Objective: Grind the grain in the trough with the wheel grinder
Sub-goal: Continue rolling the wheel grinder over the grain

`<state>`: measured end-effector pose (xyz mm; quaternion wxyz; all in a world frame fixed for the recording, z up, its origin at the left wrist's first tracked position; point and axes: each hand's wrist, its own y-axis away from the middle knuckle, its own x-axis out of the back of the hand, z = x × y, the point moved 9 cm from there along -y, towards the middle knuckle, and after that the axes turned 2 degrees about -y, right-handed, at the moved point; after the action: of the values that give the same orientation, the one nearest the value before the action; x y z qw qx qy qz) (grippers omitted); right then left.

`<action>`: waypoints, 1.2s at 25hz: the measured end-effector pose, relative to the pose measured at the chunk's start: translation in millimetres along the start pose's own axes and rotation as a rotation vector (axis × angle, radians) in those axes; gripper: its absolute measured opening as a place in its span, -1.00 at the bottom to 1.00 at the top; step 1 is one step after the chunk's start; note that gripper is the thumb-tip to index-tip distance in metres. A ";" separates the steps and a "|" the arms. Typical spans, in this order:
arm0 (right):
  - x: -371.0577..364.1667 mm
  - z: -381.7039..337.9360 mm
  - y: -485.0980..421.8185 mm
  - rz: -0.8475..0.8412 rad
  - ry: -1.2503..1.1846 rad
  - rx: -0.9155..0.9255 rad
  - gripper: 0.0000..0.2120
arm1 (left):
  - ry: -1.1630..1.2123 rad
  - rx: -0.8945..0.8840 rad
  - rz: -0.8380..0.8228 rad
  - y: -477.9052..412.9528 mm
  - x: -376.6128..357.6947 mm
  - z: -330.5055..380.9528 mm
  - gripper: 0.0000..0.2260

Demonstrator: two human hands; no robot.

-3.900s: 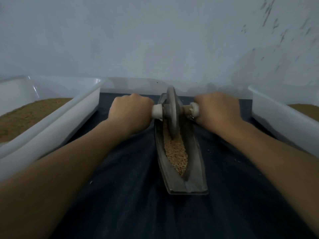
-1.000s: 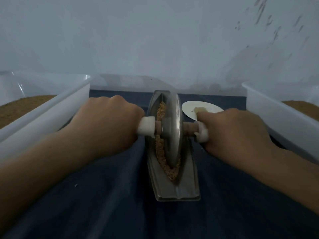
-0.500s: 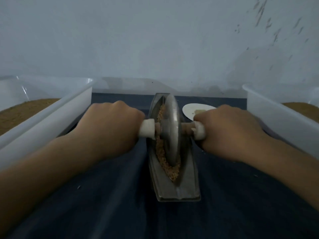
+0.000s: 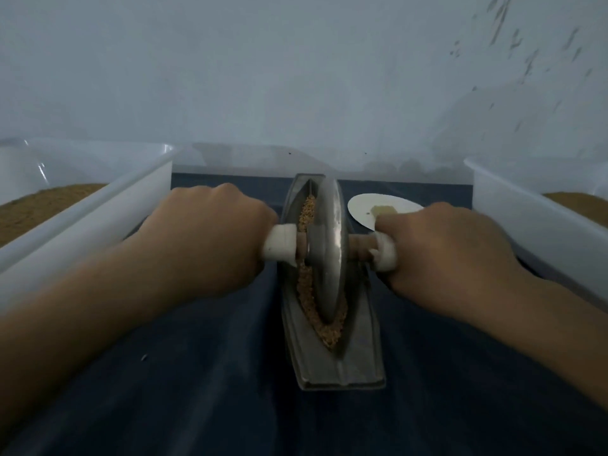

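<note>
Wall (image 4: 296,70): pale, fills the upper half; dark flecks at upper right.

Desk (image 4: 204,390): one, under a dark blue cover, running back to the wall.

Bins: two, white plastic. Left bin (image 4: 108,205) and right bin (image 4: 513,205) flank the work area, both cut off by the frame edges. Each holds a brown granular fill; whether ground or whole, cannot tell.

Trough (image 4: 342,366): one, grey metal, boat-shaped, lengthwise at desk centre between the bins, near end flat and blunt. Far tip hidden behind the wheel.

Hands: two. Left hand (image 4: 210,238) closed in a fist around the left handle (image 4: 279,246); right hand (image 4: 441,248) closed around the right handle (image 4: 385,255). Only the white inner ends of the handles show; fingers are curled under and out of sight. Forearms run out of frame at the bottom corners.

Wheel (image 4: 329,248): one, grey metal disc, standing on edge in the trough groove about mid-length, tilted slightly, on a brown axle between the handles.

Plate (image 4: 365,209): one, white, on the desk just right of the trough's far end, partly hidden by the right hand. A small pale lump on it, too blurred to identify.

Grain (image 4: 325,334): tan, coarse, lying along the groove on both sides of the wheel, heaped toward the near end.
</note>
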<state>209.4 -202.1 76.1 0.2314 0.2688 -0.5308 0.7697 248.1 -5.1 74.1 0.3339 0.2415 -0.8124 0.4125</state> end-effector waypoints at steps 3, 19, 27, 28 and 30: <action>-32.3 2.0 -30.5 -0.229 0.000 -0.121 -0.83 | -0.021 0.165 -0.093 -20.5 -21.6 -5.6 -0.95; -68.2 8.8 -54.3 -0.401 -0.158 -0.245 -0.90 | 0.027 0.201 -0.243 -59.3 -34.2 -8.5 -0.84; -20.1 0.6 -20.3 -0.106 0.064 0.000 -0.76 | 0.180 0.068 -0.192 -5.0 -35.8 -8.5 -0.90; -33.3 -1.3 -31.1 -0.170 0.049 -0.020 -0.80 | 0.164 0.126 -0.213 -15.6 -44.1 -11.5 -0.92; -56.8 2.1 -55.8 -0.317 -0.037 -0.136 -0.87 | 0.095 0.221 -0.204 -43.0 -47.9 -14.4 -0.92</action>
<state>288.1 -189.7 77.9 0.3578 0.3469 -0.5367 0.6809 313.4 -10.9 66.7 0.3835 0.3380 -0.7167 0.4743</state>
